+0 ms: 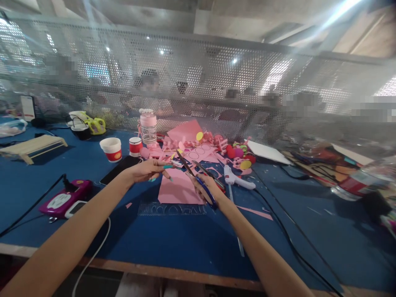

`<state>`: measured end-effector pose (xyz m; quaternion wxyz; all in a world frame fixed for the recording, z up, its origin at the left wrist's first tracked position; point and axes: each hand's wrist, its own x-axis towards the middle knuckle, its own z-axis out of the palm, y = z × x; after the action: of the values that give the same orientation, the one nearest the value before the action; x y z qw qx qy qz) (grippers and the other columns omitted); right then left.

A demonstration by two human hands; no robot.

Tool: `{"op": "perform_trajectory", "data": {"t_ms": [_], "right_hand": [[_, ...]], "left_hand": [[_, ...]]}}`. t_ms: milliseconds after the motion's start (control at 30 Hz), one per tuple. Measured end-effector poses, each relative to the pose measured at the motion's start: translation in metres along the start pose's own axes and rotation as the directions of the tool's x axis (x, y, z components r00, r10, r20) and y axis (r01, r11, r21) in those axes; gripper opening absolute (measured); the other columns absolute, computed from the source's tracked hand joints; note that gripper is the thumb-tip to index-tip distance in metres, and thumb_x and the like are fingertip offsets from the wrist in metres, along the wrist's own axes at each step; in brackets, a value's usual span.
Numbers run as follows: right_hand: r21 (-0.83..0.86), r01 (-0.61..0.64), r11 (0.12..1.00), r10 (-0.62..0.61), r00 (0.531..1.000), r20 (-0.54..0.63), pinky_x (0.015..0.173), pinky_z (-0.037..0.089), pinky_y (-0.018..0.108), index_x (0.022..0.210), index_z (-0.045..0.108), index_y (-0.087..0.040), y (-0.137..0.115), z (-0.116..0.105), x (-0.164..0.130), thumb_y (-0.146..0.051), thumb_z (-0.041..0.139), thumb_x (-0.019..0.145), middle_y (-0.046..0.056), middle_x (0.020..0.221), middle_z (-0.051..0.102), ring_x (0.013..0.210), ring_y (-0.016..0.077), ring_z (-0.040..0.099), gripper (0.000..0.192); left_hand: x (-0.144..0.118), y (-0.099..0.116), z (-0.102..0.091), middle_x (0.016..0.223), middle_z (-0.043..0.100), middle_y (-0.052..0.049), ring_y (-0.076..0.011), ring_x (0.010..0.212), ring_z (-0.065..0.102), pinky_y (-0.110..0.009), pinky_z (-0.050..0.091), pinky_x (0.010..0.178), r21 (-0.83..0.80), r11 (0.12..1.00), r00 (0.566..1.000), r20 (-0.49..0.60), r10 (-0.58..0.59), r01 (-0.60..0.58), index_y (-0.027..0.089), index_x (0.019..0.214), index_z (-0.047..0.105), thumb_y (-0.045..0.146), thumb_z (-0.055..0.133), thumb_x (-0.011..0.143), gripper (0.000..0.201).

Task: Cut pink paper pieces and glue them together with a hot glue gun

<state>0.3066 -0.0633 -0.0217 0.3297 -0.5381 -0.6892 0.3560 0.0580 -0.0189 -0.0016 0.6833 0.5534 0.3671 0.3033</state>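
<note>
My right hand (210, 190) grips a pair of scissors (204, 192) with dark blue handles. Their blades are spread and point away from me, toward the paper scraps. Left of the blades is my left hand (148, 170), with teal nails. Its thumb and forefinger come together near a small pale bit, too small to name. Below both hands lies a sheet of pink paper (179, 189), and a clear stencil ruler (171, 209) sits along its near edge. Behind them is another pink sheet with drawn circles (201, 152), among many pink cuttings.
A white glue gun (239, 180) lies right of my right hand, its black cord trailing forward. A dark phone (120, 169), paper cup (111, 149), pink-lidded bottle (148, 126) and purple power strip (66, 197) stand left. A perforated metal screen (198, 70) closes the back.
</note>
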Motion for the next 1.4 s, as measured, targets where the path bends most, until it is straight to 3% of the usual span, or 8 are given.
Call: {"op": "perform_trajectory", "data": {"t_ms": [133,267,433,667,967,1167,1300,1400], "right_hand": [[-0.017,0.023,1.000,-0.022,0.999,0.049,0.034,0.035,0.020,0.062,0.041,-0.022,0.006,0.000,0.004,-0.058,0.055,0.074,-0.006,0.042,0.045,0.034,0.0094,0.044,0.040],[0.005,-0.021,1.000,0.020,0.999,0.035,0.030,0.034,0.020,0.062,0.040,-0.022,0.009,0.001,0.004,-0.055,0.053,0.077,-0.006,0.041,0.044,0.031,0.0102,0.044,0.038],[-0.026,-0.026,0.999,0.027,0.999,0.040,0.028,0.036,0.021,0.059,0.040,-0.022,-0.002,0.000,-0.001,-0.053,0.053,0.079,-0.006,0.039,0.043,0.027,0.0101,0.043,0.039],[-0.052,-0.073,0.996,0.076,0.996,0.053,0.026,0.037,0.021,0.057,0.042,-0.021,-0.015,-0.002,-0.004,-0.055,0.056,0.077,-0.005,0.037,0.043,0.025,0.0101,0.043,0.042],[-0.075,-0.084,0.994,0.088,0.994,0.058,0.027,0.037,0.020,0.059,0.042,-0.020,-0.009,-0.001,-0.001,-0.056,0.057,0.076,-0.005,0.040,0.046,0.028,0.0100,0.045,0.042],[-0.183,-0.034,0.983,0.045,0.997,0.060,0.031,0.037,0.019,0.060,0.045,-0.019,-0.014,-0.004,-0.004,-0.053,0.052,0.079,-0.004,0.044,0.049,0.031,0.0094,0.047,0.039],[-0.347,0.046,0.937,-0.033,0.998,0.045,0.037,0.039,0.019,0.055,0.043,-0.019,-0.021,-0.004,-0.007,-0.050,0.051,0.081,-0.001,0.046,0.052,0.036,0.0090,0.049,0.042],[-0.344,0.051,0.938,-0.031,0.997,0.064,0.038,0.040,0.019,0.054,0.044,-0.019,-0.021,-0.002,-0.005,-0.051,0.049,0.081,0.000,0.046,0.051,0.039,0.0105,0.052,0.042]], "left_hand": [[0.001,-0.003,-0.004,0.073,0.071,-0.011,-0.0028,0.033,0.039,-0.015,0.026,0.033,-0.033,0.999,0.999,0.038,0.008,-0.007,0.013,0.105,0.069,0.009,0.051,0.083,0.028],[-0.001,-0.003,-0.009,0.095,0.071,-0.017,-0.0091,0.044,0.056,-0.019,0.041,0.041,-0.052,0.997,0.992,0.118,-0.051,0.057,0.014,0.112,0.065,0.021,0.047,0.090,0.029],[-0.002,-0.001,-0.009,0.105,0.068,-0.019,-0.0144,0.058,0.065,-0.025,0.050,0.053,-0.081,0.993,0.984,0.165,-0.074,0.089,0.013,0.115,0.063,0.031,0.042,0.094,0.035],[0.001,-0.005,-0.008,0.090,0.072,-0.014,-0.0095,0.046,0.057,-0.020,0.043,0.042,-0.024,1.000,0.997,0.077,-0.019,0.021,0.014,0.116,0.063,0.018,0.054,0.086,0.031],[0.006,-0.009,-0.013,0.081,0.072,-0.009,0.0005,0.030,0.036,-0.016,0.018,0.030,0.034,0.999,0.988,0.151,0.017,-0.023,0.012,0.121,0.058,0.017,0.055,0.086,0.036],[0.006,-0.009,-0.009,0.096,0.071,-0.012,-0.0035,0.039,0.052,-0.016,0.035,0.037,0.074,0.997,0.995,0.096,0.012,-0.019,0.014,0.115,0.062,0.030,0.062,0.082,0.036],[0.006,-0.008,0.000,0.093,0.071,-0.013,-0.0115,0.052,0.064,-0.020,0.046,0.046,0.074,0.997,0.999,0.031,0.017,-0.020,0.010,0.100,0.066,0.036,0.070,0.074,0.036],[0.006,-0.007,0.006,0.089,0.072,-0.013,-0.0124,0.053,0.064,-0.021,0.047,0.046,0.080,0.996,0.999,0.003,0.033,-0.034,0.009,0.090,0.067,0.036,0.072,0.072,0.034]]}}
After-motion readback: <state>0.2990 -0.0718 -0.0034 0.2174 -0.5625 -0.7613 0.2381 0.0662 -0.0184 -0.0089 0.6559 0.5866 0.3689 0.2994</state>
